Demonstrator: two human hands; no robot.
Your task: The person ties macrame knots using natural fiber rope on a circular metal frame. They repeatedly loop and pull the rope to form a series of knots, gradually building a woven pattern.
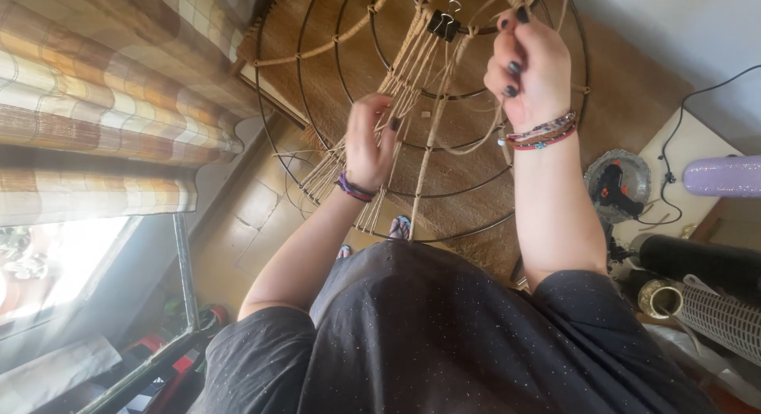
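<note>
— Head view: what is cut off or hidden?
— The round wire frame [476,190] is cropped at the top edge, and part of the jute cords [412,81] is covered by both hands.
— How are the hands seen?
— The left hand [369,144] is curled, several hanging cords being pinched in it. The right hand [529,65] is clenched around cord strands near the black binder clip [444,24].

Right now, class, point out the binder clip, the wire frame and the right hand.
binder clip [444,24], head view, its black body.
wire frame [281,156], head view, outer ring's left side.
right hand [529,65], head view, its back.
</note>
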